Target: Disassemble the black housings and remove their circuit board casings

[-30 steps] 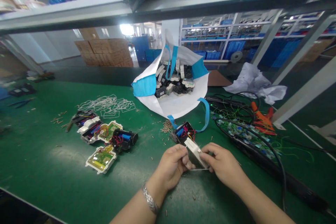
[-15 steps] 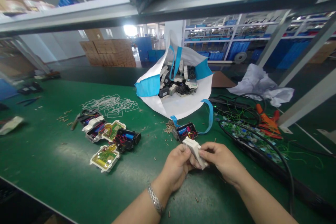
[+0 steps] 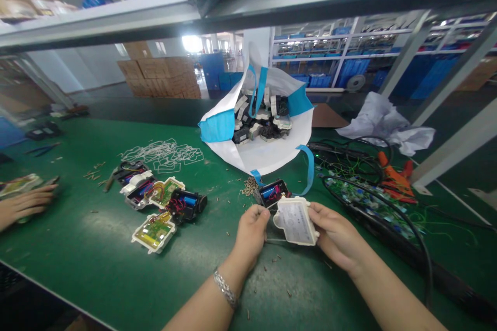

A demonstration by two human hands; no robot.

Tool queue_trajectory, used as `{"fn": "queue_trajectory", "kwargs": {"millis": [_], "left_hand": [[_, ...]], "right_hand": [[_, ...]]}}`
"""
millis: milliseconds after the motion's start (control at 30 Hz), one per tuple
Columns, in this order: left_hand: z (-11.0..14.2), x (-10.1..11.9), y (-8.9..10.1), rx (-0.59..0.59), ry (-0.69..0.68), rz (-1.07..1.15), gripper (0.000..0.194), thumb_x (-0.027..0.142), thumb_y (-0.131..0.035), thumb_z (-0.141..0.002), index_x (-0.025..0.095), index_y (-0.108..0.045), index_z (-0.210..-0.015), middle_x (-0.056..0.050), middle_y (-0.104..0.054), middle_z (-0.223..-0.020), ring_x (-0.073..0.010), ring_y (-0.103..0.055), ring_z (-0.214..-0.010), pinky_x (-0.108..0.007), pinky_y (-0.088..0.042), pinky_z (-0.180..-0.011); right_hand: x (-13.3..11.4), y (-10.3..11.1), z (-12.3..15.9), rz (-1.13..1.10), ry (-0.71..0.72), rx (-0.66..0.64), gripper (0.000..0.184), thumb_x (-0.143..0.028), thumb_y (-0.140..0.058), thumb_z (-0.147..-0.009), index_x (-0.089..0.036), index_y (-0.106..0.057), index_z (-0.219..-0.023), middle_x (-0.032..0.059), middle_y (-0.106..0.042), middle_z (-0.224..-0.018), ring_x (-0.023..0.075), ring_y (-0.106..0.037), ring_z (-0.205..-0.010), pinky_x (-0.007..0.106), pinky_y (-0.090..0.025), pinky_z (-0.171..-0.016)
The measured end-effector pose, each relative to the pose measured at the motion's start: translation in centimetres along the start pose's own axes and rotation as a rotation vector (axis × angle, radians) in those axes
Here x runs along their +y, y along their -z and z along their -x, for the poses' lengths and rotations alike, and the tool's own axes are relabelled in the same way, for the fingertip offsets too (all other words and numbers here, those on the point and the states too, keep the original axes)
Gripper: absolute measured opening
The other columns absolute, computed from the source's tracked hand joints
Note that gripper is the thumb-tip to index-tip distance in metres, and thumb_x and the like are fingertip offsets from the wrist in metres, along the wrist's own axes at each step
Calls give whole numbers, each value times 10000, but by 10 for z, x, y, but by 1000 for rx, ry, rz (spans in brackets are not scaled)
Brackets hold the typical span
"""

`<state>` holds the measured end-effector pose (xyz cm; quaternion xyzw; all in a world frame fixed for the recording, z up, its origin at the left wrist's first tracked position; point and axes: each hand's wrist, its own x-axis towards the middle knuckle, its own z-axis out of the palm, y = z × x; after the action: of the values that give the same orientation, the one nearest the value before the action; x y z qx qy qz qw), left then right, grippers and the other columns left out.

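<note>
My right hand [image 3: 337, 235] grips a white plastic housing half [image 3: 297, 221] by its right edge, its labelled face turned up toward me. Beside it on the left, the fingers of my left hand [image 3: 250, 232] are pinched on a thin white sealing ring [image 3: 277, 240], which stretches across to the housing half. Just behind them lies an open black case [image 3: 271, 191] with a blue battery and red wires, partly covered by the housing half. Small screws [image 3: 250, 186] are heaped near that case, and several more are scattered below my hands.
A white bag [image 3: 267, 158] full of housings stands behind. Opened units with circuit boards [image 3: 155, 232] and a tangle of white rings [image 3: 163, 154] lie left. Cables [image 3: 361, 212], boards and an orange-handled tool [image 3: 396, 181] lie right. A co-worker's hand [image 3: 31, 204] rests far left.
The housing half has turned from edge-on to label-up and shifted slightly right. My left hand has moved left off it, drawing the ring out. A co-worker's hand has come in at far left.
</note>
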<state>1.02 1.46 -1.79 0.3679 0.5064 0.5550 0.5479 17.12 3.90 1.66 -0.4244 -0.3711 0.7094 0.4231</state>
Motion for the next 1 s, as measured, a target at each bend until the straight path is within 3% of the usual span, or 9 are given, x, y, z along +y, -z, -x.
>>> {"fn": "queue_trajectory", "kwargs": {"millis": [300, 533, 600, 800, 1000], "left_hand": [[1, -3, -8, -83, 107, 45, 362, 523, -532, -694, 182, -413, -677, 95, -321, -477, -31, -209, -365, -162, -137, -360], [12, 3, -16, -309, 211, 4, 345, 432, -638, -594, 150, -502, -739, 52, -437, -454, -48, -295, -323, -170, -190, -327], [11, 5, -13, -275, 168, -12, 320, 434, -612, -611, 154, -492, -710, 45, -450, -452, -51, -304, -323, -174, -195, -335], [-4, 14, 8, 18, -63, -84, 239, 381, -534, -697, 165, -456, -633, 79, -347, -451, -53, -267, -399, -170, -201, -412], [-9, 11, 5, 118, -245, -252, 166, 284, -541, -700, 148, -542, -605, 17, -501, -562, -111, -438, -561, -202, -326, -547]], "right_hand": [[11, -7, -2, -236, 11, 48, 249, -308, -702, -612, -174, -577, -782, 31, -600, -712, 174, -550, -605, 283, -436, -560], [18, -8, -7, -264, 30, 79, 203, -240, -661, -650, -195, -594, -836, 20, -630, -806, 170, -582, -701, 269, -461, -636], [14, -4, -7, -239, 20, 56, 214, -239, -664, -641, -188, -598, -838, 29, -631, -812, 177, -584, -695, 277, -461, -628], [-7, 19, -6, -97, -62, -60, 308, -264, -723, -588, -167, -601, -854, 42, -628, -793, 181, -583, -682, 278, -444, -616], [-7, 32, -4, 64, -98, -225, 293, -329, -744, -603, -130, -542, -675, 19, -564, -624, 119, -503, -524, 220, -358, -502]]}}
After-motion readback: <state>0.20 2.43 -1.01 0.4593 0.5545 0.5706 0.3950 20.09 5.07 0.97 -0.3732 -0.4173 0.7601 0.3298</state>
